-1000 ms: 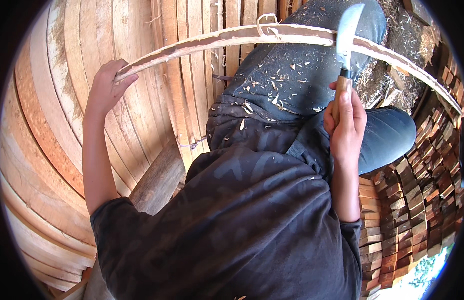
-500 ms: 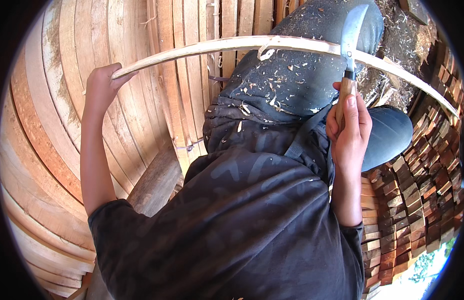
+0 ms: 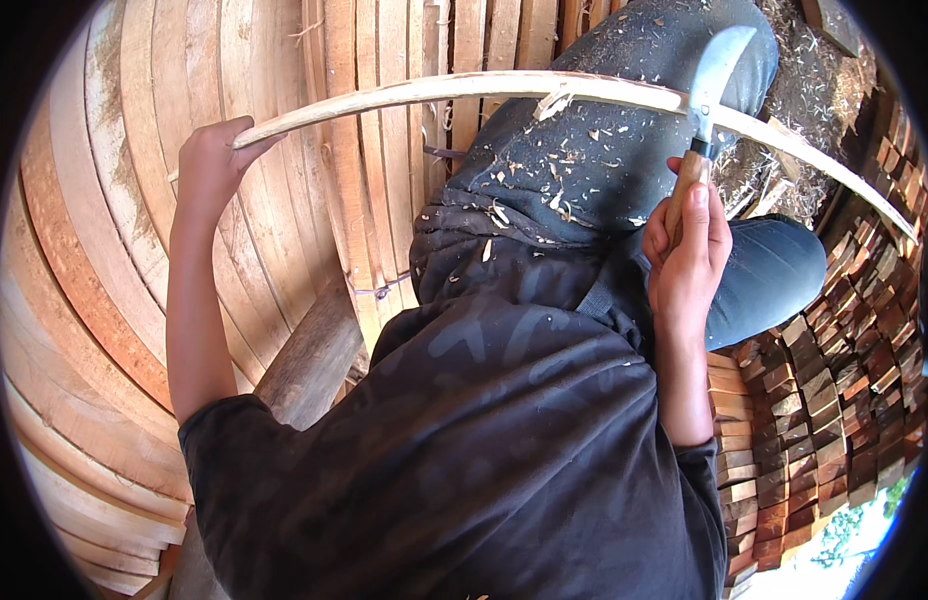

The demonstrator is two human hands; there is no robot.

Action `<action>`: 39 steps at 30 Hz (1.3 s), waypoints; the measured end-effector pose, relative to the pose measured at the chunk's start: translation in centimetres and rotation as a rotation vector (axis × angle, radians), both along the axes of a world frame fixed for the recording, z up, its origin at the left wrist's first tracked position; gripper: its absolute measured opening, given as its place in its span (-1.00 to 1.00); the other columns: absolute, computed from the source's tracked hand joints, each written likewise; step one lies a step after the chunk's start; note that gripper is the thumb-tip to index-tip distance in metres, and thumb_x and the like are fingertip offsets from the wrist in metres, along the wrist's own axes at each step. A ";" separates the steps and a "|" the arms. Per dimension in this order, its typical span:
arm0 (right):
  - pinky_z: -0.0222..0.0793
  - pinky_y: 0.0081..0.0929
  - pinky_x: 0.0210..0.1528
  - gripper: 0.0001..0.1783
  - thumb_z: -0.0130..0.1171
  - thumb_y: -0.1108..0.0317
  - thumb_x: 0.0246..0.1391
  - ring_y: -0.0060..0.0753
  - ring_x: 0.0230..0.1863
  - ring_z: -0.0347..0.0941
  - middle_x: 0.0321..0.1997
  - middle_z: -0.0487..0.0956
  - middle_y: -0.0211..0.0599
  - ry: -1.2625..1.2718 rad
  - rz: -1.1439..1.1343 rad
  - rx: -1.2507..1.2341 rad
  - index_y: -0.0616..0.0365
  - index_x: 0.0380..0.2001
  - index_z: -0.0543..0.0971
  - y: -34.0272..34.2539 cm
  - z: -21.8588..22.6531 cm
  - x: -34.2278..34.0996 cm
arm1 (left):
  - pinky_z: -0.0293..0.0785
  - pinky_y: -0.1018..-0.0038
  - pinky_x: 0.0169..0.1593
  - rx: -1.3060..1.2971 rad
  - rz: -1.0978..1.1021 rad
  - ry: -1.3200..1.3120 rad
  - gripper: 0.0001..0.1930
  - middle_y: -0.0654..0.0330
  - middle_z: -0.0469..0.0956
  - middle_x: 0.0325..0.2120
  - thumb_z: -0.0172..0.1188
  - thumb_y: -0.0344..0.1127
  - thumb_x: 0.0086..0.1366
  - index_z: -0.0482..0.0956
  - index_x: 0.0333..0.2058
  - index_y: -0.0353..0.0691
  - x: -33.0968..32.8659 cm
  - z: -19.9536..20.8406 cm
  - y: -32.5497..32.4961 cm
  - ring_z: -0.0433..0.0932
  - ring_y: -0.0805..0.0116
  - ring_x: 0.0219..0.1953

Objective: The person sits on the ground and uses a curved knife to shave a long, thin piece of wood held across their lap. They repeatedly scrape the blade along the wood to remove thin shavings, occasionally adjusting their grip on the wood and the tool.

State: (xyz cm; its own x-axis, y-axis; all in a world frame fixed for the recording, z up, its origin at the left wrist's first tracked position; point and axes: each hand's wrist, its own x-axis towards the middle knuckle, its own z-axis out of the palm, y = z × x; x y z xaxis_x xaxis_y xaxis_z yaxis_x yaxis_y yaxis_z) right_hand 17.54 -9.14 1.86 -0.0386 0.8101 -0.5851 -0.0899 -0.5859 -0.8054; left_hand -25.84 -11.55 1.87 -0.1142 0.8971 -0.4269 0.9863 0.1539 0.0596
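A long pale wooden strip (image 3: 414,91) lies across my raised thigh and reaches far to the right. Near its left end, my left hand (image 3: 212,160) is closed round it. My right hand (image 3: 692,240) grips the wooden handle of a knife (image 3: 717,75) with a broad curved blade. The blade points up and away, crossing the strip to the right of my thigh and hiding a short piece of it. A curled shaving (image 3: 554,102) hangs at the strip's near edge above my thigh.
Stacked planks (image 3: 274,60) stand along the left and far side. A thick round log (image 3: 309,360) slants beside my left arm. Many short wood ends (image 3: 834,370) are piled at the right. Wood shavings (image 3: 559,180) dot my dark trousers and the ground beyond.
My right hand and the knife have shifted slightly; the blade is tilted more to the right. The hanging shaving has moved a little to the right and looks bunched.
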 end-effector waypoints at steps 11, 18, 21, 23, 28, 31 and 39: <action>0.03 -0.75 -0.61 -0.66 0.01 0.27 0.29 -0.81 -0.62 0.15 -0.61 0.29 -0.61 -0.107 0.423 -0.094 0.32 -0.01 0.45 -1.4 1.8 -0.6 | 0.23 0.33 -0.53 0.002 -0.026 0.013 -0.56 0.12 0.31 -0.80 0.28 0.05 0.12 0.52 -0.61 -0.25 0.3 -0.4 0.2 0.29 0.21 -0.71; -0.01 -0.74 -0.63 -0.66 -0.03 0.23 0.31 -0.81 -0.67 0.11 -0.69 0.27 -0.59 -0.097 0.465 -0.119 0.32 -0.09 0.49 0.0 1.7 0.1 | 0.25 0.32 -0.54 -0.018 -0.005 0.033 -0.55 0.10 0.33 -0.79 0.28 0.06 0.13 0.51 -0.61 -0.26 0.1 -0.8 0.4 0.29 0.20 -0.70; -0.08 -0.70 -0.66 -0.58 -0.11 0.10 0.33 -0.79 -0.72 0.04 -0.74 0.23 -0.59 0.261 0.389 -0.254 0.30 -0.15 0.50 -0.1 0.5 0.2 | 0.25 0.31 -0.53 -0.008 0.011 0.014 -0.54 0.08 0.33 -0.79 0.28 0.06 0.12 0.51 -0.61 -0.27 0.2 -0.8 0.2 0.29 0.18 -0.70; -0.11 -0.69 -0.68 -0.51 -0.15 0.02 0.33 -0.77 -0.76 0.03 -0.76 0.24 -0.55 0.507 0.483 -0.364 0.29 -0.14 0.49 -0.3 -0.1 0.3 | 0.26 0.31 -0.52 -0.013 0.013 0.016 -0.54 0.07 0.34 -0.78 0.28 0.07 0.12 0.52 -0.60 -0.27 0.2 -0.5 0.6 0.30 0.17 -0.69; -0.12 -0.71 -0.67 -0.55 -0.19 0.10 0.35 -0.79 -0.76 0.02 -0.76 0.24 -0.58 -0.011 0.202 0.015 0.31 -0.11 0.48 -0.2 0.8 0.6 | 0.26 0.32 -0.52 -0.032 0.024 0.032 -0.56 0.08 0.34 -0.78 0.29 0.05 0.12 0.53 -0.58 -0.28 0.5 -0.4 0.3 0.30 0.17 -0.68; -0.04 -0.73 -0.65 -0.64 -0.08 0.19 0.32 -0.80 -0.70 0.11 -0.70 0.26 -0.62 -0.260 0.383 -0.004 0.29 -0.07 0.49 -0.3 1.7 0.2 | 0.25 0.32 -0.52 -0.038 0.027 0.017 -0.57 0.09 0.33 -0.79 0.28 0.04 0.13 0.54 -0.58 -0.27 0.4 -0.5 0.6 0.28 0.17 -0.69; 0.00 -0.72 -0.62 -0.64 -0.07 0.21 0.32 -0.78 -0.66 0.14 -0.64 0.29 -0.59 -0.205 0.449 -0.032 0.29 -0.04 0.48 -0.9 0.8 -0.1 | 0.23 0.32 -0.53 -0.044 0.005 0.030 -0.58 0.10 0.33 -0.79 0.28 0.05 0.13 0.56 -0.58 -0.25 0.0 -0.5 0.4 0.27 0.16 -0.70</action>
